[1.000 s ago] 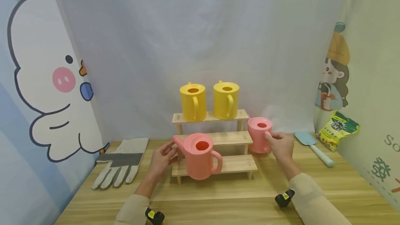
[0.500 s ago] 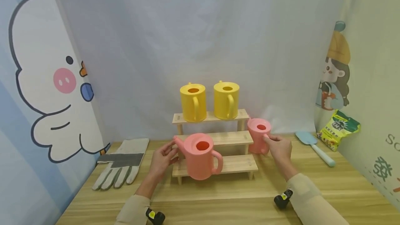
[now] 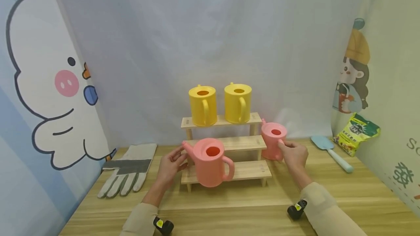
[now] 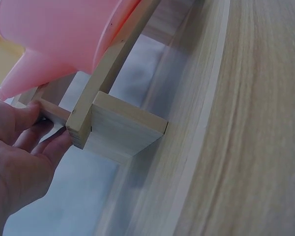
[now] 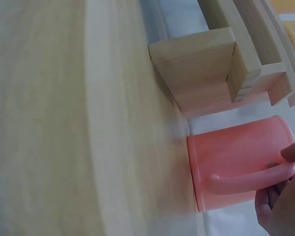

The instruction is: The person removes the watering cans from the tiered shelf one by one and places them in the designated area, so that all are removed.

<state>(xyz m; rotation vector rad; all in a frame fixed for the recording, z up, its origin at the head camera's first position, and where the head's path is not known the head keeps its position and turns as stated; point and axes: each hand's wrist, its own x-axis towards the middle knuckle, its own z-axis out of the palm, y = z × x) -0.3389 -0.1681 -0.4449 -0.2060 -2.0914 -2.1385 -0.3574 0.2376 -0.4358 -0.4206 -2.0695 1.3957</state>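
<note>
A three-step wooden stand [image 3: 249,170] is in the middle of the table. At its left end my left hand [image 3: 169,166] pinches the end of the middle step, thumb above and fingers below, as the left wrist view shows. One pink watering can [image 3: 209,170] stands upright on the lowest step, its spout pointing left near that hand. Just right of the stand, a second pink watering can [image 3: 271,145] is upright on the table. My right hand [image 3: 295,156] pinches the upper part of its handle [image 5: 250,181].
Two yellow watering cans [image 3: 202,108] stand on the top step. A work glove [image 3: 131,168] lies on the table [image 3: 216,217] at left. On the right are a light-blue hand trowel [image 3: 332,154] and a green-yellow packet [image 3: 356,134]. A grey curtain [image 3: 164,46] hangs behind.
The pink watering can in my right hand has turned and shifted slightly; a bit more of its spout shows. My left hand stays at the stand. The head view tilts slightly.
</note>
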